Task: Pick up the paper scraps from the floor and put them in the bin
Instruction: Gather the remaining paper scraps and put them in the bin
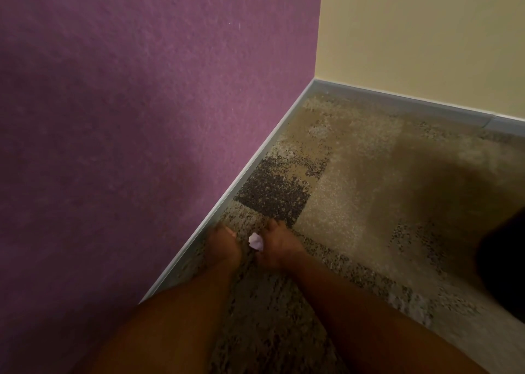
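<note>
Paper scrap [256, 241], white and crumpled, sits low over the carpet [341, 203] by the purple wall [113, 118], apparently pinched by the right hand [277, 246]; left hand [224, 243] beside it, grip unclear; secure the hold before lifting; no bin visible.

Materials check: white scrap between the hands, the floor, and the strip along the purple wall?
Crumpled white scrap: looks like paper, matte, creased into a wad. Speckled beige-and-dark floor: carpet tile by its pile texture and square patches. Grey skirting strip: smooth with a slight sheen, plastic or painted metal; cannot tell which.
</note>
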The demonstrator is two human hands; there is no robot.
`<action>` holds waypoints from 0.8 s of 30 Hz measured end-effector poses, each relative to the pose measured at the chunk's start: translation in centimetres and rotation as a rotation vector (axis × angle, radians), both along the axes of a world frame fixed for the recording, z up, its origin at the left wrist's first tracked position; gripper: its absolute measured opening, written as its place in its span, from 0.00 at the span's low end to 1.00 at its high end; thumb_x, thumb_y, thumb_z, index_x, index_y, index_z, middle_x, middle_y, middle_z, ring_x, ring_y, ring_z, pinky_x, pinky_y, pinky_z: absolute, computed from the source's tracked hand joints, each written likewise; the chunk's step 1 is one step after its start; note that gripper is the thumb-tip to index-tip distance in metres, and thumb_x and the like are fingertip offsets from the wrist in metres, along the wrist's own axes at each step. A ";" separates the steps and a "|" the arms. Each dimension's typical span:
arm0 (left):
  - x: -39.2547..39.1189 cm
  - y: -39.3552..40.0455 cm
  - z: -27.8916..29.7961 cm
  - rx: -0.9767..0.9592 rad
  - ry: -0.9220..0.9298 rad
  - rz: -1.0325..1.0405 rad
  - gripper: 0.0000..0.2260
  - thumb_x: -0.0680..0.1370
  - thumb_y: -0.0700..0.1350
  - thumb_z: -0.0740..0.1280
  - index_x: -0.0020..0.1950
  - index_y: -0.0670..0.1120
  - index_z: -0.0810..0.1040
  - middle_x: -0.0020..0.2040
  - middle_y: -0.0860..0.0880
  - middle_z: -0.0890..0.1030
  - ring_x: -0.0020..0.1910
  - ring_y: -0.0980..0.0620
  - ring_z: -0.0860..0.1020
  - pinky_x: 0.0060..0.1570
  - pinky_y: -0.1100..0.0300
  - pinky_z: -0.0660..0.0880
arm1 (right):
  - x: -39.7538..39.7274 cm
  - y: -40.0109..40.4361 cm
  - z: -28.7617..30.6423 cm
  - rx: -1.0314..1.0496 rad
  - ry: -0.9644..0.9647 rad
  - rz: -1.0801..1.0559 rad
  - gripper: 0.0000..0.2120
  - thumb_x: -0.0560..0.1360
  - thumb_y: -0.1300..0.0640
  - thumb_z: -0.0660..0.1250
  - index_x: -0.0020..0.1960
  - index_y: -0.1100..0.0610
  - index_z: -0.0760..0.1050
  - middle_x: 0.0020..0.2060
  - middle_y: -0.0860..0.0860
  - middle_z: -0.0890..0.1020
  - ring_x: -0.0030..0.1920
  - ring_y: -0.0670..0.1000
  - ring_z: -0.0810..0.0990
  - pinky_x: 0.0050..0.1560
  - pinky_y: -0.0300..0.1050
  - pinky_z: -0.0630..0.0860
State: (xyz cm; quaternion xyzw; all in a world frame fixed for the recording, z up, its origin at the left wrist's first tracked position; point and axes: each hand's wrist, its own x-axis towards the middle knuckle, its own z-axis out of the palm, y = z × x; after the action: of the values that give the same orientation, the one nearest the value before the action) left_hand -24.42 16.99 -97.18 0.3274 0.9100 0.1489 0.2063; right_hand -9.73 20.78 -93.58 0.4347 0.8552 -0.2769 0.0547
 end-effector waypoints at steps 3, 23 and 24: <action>-0.1 0.0 0.6 -0.004 -0.095 0.019 0.10 0.76 0.34 0.62 0.50 0.35 0.82 0.49 0.38 0.82 0.46 0.43 0.81 0.46 0.51 0.80 | -0.4 0.0 -0.4 0.023 -0.023 -0.019 0.20 0.78 0.46 0.64 0.63 0.57 0.74 0.63 0.57 0.69 0.65 0.59 0.67 0.60 0.55 0.75; 1.7 1.5 2.1 0.141 -0.301 0.308 0.10 0.78 0.34 0.61 0.56 0.39 0.79 0.56 0.42 0.80 0.56 0.42 0.79 0.49 0.56 0.74 | -0.1 0.2 -0.5 -0.150 0.090 -0.121 0.16 0.76 0.49 0.62 0.38 0.59 0.78 0.44 0.59 0.82 0.50 0.60 0.82 0.52 0.48 0.79; 2.0 1.6 2.3 0.140 -0.303 0.293 0.11 0.78 0.34 0.61 0.56 0.39 0.79 0.56 0.42 0.80 0.55 0.42 0.79 0.47 0.57 0.73 | 0.1 0.2 -0.3 -0.152 0.083 -0.074 0.15 0.77 0.50 0.63 0.46 0.62 0.81 0.51 0.61 0.81 0.55 0.60 0.80 0.56 0.49 0.78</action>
State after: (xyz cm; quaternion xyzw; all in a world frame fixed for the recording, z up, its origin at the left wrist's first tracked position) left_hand -22.40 18.62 -94.91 0.1793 0.8938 0.2876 0.2936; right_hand -9.61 20.96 -93.90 0.4488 0.8166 -0.3606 0.0418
